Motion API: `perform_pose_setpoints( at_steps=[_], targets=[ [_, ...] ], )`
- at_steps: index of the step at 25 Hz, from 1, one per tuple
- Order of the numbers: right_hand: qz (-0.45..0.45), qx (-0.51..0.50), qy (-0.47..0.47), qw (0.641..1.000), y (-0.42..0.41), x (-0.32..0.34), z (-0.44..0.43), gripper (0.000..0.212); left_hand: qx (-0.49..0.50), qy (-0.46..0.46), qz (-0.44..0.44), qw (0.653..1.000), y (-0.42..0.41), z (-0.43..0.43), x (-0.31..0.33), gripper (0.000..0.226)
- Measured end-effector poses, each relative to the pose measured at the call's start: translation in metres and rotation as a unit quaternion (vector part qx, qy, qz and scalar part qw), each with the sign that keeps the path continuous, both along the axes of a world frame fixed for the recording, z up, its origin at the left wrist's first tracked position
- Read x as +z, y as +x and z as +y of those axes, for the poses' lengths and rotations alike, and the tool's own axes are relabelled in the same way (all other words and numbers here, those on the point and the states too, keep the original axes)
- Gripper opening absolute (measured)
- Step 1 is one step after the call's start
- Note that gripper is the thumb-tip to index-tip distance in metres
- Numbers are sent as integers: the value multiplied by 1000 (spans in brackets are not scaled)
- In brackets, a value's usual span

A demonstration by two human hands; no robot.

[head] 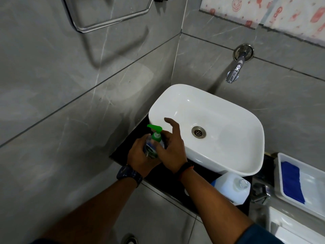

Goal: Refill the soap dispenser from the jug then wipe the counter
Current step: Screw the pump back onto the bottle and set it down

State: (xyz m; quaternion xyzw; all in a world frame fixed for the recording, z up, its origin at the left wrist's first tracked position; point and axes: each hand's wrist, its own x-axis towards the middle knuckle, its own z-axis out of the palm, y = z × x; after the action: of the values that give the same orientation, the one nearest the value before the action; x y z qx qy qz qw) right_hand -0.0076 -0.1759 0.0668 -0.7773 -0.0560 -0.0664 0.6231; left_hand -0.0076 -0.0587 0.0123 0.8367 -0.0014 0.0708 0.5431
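A clear soap dispenser (152,147) with a green pump head stands on the black counter (158,175), left of the white basin. My left hand (140,156) is wrapped around the bottle's body. My right hand (171,147) touches the bottle near its green collar, thumb on the front and fingers spread over the basin rim. A translucent white jug (232,188) with a clear cap sits on the counter's front right corner, apart from both hands. A folded blue cloth (292,182) lies in a white tray at the right.
The white basin (219,110) fills most of the counter, with a metal drain in its bottom. A chrome tap (235,69) juts from the wall above it. The white tray (316,205) rests on a toilet cistern. Grey tiled walls close in on the left and behind.
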Motion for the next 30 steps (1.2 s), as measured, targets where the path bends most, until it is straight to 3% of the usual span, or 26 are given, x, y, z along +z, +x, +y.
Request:
perform_pose_setpoints(
  at_steps=[7,11,15,19,23,26,30],
  targets=[
    [20,-62,-5,998,1,-2,11,52,7,1,-14,1000,5,1,-9,62],
    [-27,-79,-35,996,-4,-22,6,44,18,34,-8,999,8,13,-16,61],
    [25,-97,-190,977,-7,-76,-7,36,46,-1,27,999,18,32,-40,80],
    [44,53,-446,892,-12,-140,-11,63,49,21,18,998,22,41,-63,82],
    [-8,42,-548,835,-6,-172,-4,72,19,20,0,1000,26,50,-75,95],
    [3,39,-523,851,-6,-167,0,71,35,36,12,999,18,55,-76,106],
    [-34,-43,-392,919,-16,-119,-15,50,161,98,33,982,-20,42,-68,81]
  ],
)
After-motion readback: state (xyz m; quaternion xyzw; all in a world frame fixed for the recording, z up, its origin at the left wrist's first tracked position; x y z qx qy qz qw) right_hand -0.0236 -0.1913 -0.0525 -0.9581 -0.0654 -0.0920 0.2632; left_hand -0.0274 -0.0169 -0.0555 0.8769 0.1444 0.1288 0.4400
